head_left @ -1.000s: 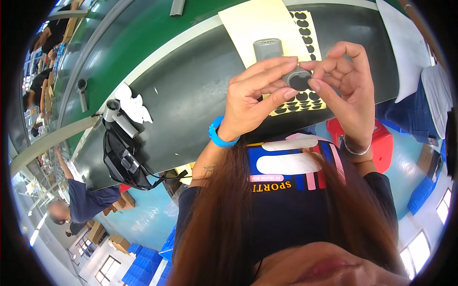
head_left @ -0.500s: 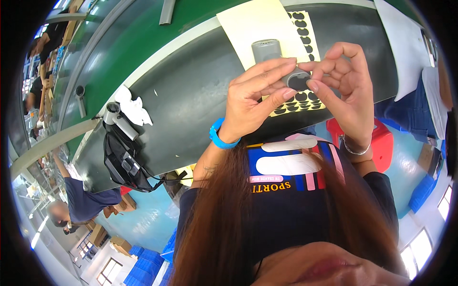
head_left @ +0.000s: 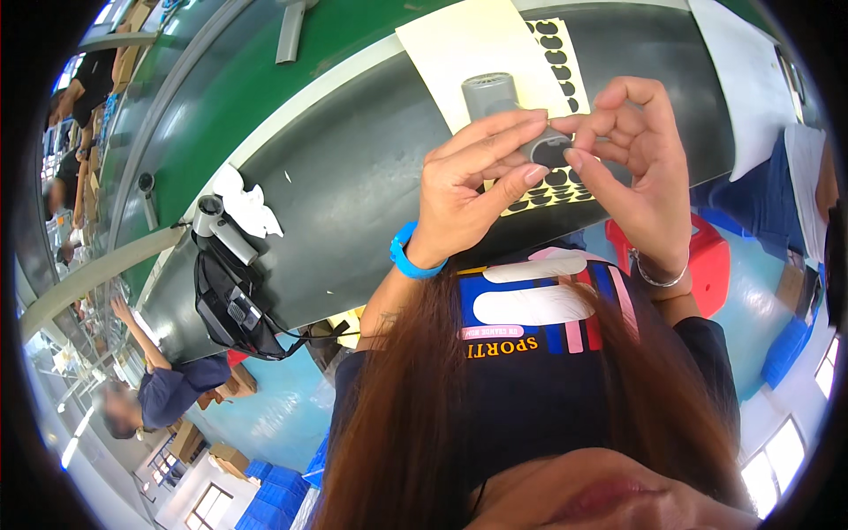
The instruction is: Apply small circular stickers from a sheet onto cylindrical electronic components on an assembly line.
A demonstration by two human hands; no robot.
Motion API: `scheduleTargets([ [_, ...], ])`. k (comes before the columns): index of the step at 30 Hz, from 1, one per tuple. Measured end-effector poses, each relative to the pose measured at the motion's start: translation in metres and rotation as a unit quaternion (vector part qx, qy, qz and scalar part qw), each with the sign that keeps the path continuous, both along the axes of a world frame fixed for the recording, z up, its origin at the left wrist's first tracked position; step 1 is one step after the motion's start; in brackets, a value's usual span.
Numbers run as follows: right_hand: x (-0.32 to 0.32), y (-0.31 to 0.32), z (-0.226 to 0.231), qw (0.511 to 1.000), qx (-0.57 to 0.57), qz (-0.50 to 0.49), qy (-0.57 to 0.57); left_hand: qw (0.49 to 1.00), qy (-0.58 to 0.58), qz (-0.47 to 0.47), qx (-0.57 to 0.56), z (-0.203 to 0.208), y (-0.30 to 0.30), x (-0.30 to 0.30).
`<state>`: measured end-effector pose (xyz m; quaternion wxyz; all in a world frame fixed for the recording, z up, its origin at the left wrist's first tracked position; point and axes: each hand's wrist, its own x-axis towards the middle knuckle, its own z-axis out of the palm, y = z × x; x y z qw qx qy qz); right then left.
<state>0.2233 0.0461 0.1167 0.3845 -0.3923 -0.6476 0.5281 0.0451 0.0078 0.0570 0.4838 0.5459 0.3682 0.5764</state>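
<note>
My left hand (head_left: 477,181) is closed around the handle of a grey hair dryer (head_left: 488,92), whose vented round end points away from me. The handle's end faces me and carries a dark oval sticker (head_left: 551,152). At the sticker's edge my right hand (head_left: 638,159) pinches with thumb and index finger, its other fingers curled. Beneath the hands lies a yellow sheet of black stickers (head_left: 565,75), partly covered by a plain pale yellow sheet (head_left: 459,44). My fingers hide most of the handle.
On the dark table (head_left: 353,194) at left are another grey hair dryer (head_left: 231,237), crumpled white paper (head_left: 246,205) and a black bag (head_left: 228,300). A green conveyor (head_left: 256,88) runs beyond, carrying more grey dryers (head_left: 290,34). A red stool (head_left: 709,265) stands at right. A co-worker (head_left: 177,393) sits at left.
My hands stay nearly in place at the handle's end. On the conveyor, a grey dryer has come further into view at the top. The co-worker at left has shifted an arm.
</note>
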Motion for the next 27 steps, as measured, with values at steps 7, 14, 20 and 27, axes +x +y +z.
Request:
scheduleTargets([
  [7,-0.001,-0.004,0.005,0.991,0.09,-0.023,-0.101,0.999,-0.022,0.026,-0.005,-0.001,-0.002,0.006],
  [14,0.001,-0.006,0.002,0.971,0.171,-0.055,-0.158,1.0,-0.01,0.024,0.002,-0.002,0.0,0.011],
  [20,0.0,-0.007,0.003,0.963,0.195,-0.059,-0.177,1.0,-0.014,0.026,0.003,-0.002,-0.001,0.011],
  [27,-0.007,-0.002,0.006,0.929,0.271,-0.048,-0.247,0.999,0.019,0.034,0.005,0.006,-0.003,0.0],
])
